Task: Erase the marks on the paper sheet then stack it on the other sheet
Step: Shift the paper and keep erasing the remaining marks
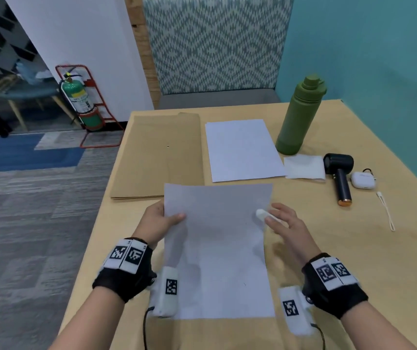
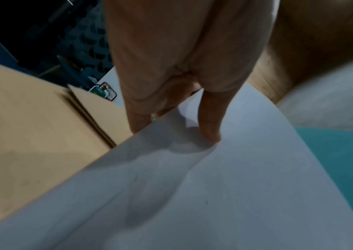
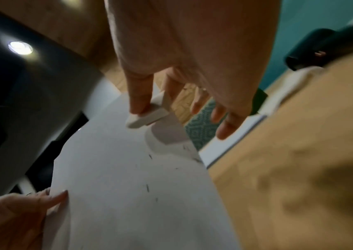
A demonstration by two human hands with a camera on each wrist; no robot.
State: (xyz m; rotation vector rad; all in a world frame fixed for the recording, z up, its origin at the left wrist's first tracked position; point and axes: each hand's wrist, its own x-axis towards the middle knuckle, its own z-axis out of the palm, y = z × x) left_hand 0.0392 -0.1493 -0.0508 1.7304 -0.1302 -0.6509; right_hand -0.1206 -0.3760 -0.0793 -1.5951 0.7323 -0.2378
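Left hand (image 1: 155,221) pinches the near paper sheet (image 1: 222,253) at its left edge, lifting it off the table (image 1: 354,248) | right hand (image 1: 287,223) pinches a white eraser (image 1: 265,215) at the right edge, other fingers spread | second sheet (image 1: 243,150) lies flat just beyond.

bare table (image 1: 354,248) right; bottle (image 1: 301,114) crowds other sheet (image 1: 244,150).

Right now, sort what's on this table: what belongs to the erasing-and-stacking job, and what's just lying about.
Job:
- white paper sheet with faint marks, pinched by the left hand
- small white eraser, pinched by the right hand
- other white sheet, flat on the table

Lying about:
- green bottle
- brown envelopes
- folded white tissue
- dark handheld fan
- white earbud case
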